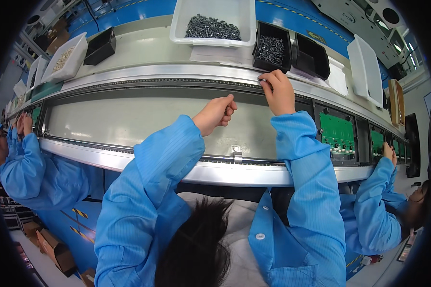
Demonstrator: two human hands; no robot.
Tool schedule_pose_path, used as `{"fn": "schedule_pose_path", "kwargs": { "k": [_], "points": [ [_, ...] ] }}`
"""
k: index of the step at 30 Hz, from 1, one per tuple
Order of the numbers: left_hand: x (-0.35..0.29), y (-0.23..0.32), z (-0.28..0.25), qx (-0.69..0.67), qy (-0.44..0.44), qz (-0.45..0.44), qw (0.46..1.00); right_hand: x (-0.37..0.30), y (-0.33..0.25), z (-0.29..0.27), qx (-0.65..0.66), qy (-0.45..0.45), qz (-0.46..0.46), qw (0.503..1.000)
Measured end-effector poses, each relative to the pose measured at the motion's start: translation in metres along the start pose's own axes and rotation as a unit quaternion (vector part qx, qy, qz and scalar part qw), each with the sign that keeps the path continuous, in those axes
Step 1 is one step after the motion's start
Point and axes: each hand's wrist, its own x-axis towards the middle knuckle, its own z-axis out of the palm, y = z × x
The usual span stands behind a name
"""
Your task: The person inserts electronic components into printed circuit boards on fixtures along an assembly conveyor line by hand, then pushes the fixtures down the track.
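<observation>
Small dark parts [272, 49] lie just beyond the right hand [280, 93], heaped in a black bin [263, 65]. Nearest, below both hands, runs a silver near rail [234, 174], with 1 metal clip [238, 155] below and right of the left hand [214, 115]. That hand hangs over the pale surface between the rails, fingers curled into a loose fist; whether anything is inside, I cannot tell. To the right hand's right, 1 green circuit board [335, 125] sits in a black frame. Farther out, the right hand is at the far rail [177, 71], thumb and forefinger pinched together; I cannot tell if they grip a part. Beyond and left of it, a white tub [213, 42] holds more dark parts.
</observation>
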Motion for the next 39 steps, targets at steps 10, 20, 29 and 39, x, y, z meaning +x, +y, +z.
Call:
{"fn": "schedule_pose_path", "kwargs": {
  "k": [10,20,29,39],
  "points": [
    [-0.012,0.011,0.004,-0.026,-0.027,0.036,0.999,-0.001,-0.038,-0.014,0.279,-0.033,0.175,0.944],
    [-0.022,0.021,0.009,-0.174,-0.072,0.055,0.981,-0.004,-0.068,-0.029,0.299,-0.021,0.117,0.947],
    [-0.016,0.01,0.01,-0.156,-0.113,0.055,0.98,-0.013,-0.069,-0.013,0.163,-0.09,-0.028,0.982],
    [-0.013,0.01,0.004,-0.159,-0.06,0.045,0.984,-0.012,-0.067,-0.01,0.228,-0.095,0.024,0.969]
  ]
}}
